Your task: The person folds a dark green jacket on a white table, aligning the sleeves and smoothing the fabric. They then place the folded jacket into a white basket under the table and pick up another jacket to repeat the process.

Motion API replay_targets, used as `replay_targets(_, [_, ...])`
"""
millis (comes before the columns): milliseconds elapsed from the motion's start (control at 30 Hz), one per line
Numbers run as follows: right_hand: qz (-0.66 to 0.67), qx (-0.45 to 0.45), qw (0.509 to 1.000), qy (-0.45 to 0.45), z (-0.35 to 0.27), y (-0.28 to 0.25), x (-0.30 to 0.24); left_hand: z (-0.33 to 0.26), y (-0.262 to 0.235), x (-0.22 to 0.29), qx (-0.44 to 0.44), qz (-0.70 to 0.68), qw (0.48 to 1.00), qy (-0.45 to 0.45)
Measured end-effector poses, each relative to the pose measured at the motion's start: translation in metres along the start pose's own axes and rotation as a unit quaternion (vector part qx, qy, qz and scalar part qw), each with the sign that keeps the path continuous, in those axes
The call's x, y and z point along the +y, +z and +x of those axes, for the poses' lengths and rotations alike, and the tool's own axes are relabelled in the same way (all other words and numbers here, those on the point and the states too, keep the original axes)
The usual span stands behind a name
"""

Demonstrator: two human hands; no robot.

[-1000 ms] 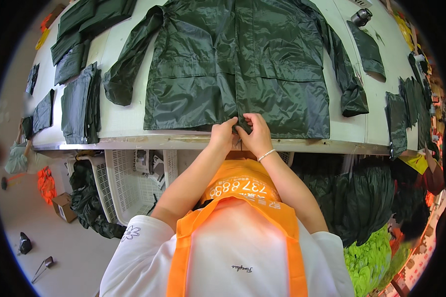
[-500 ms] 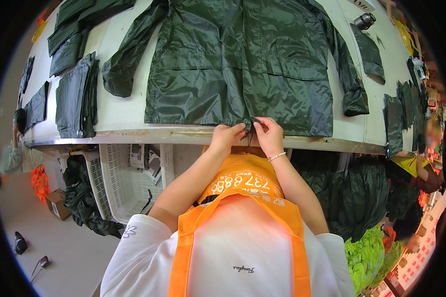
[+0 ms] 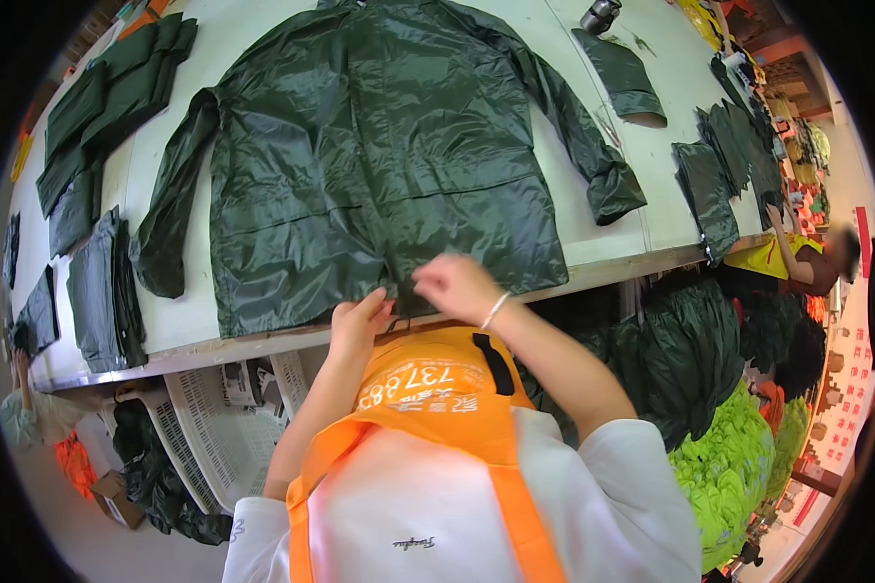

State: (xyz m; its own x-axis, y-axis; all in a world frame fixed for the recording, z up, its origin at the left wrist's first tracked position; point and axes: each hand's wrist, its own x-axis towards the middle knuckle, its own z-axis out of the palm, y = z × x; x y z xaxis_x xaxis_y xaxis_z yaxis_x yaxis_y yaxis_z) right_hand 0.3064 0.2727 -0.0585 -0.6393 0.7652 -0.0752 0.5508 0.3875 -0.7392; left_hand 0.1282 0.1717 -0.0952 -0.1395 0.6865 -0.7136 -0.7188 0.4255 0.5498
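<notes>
A dark green rain jacket (image 3: 379, 165) lies spread front-up on the white table, its hem along the near edge and its sleeves out to both sides. At the bottom of the front opening, my left hand (image 3: 358, 319) pinches the hem between thumb and fingers. My right hand (image 3: 457, 289), with a pale bracelet at the wrist, is just right of it, over the jacket's lower front. Motion blurs its fingers, so whether they hold anything does not show. A dark cord hangs near the hem by my left hand.
Folded dark green garments (image 3: 107, 291) are stacked on the left of the table (image 3: 180, 340); more pieces (image 3: 705, 189) lie right, near a dark metal object (image 3: 600, 16). White plastic baskets (image 3: 226, 428) stand below. Dark garments (image 3: 681, 360) and bright green fabric (image 3: 724, 466) fill the lower right. Co-workers are at both sides.
My right hand has come off the hem and moved up and away from my left hand. The left keeps its pinch at the hem. The whole view has tilted and shifted.
</notes>
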Motion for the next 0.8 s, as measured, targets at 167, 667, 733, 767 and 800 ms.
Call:
replay_targets(167, [-0.089,0.355,0.929,0.056,0.049,-0.179,0.128,-0.012,-0.009,-0.009,0.027,-0.029,0.999,-0.030])
replay_targets(667, [-0.363,0.227,0.882,0.199,0.116,-0.309,0.447,-0.038,0.042,0.000,0.158,0.086,0.983,0.027])
replay_targets(733, [-0.395,0.232,0.866,0.199,0.114,-0.318,0.462,-0.033,0.064,0.015,0.185,0.115,0.976,0.015])
replay_targets(767, [-0.357,0.282,0.871,0.186,0.113,-0.329,0.471,-0.030,0.074,0.022,0.186,0.107,0.976,0.028])
replay_targets(800, [-0.318,0.330,0.873,0.168,0.113,-0.340,0.479,-0.025,0.069,0.022,0.160,0.124,0.979,0.034])
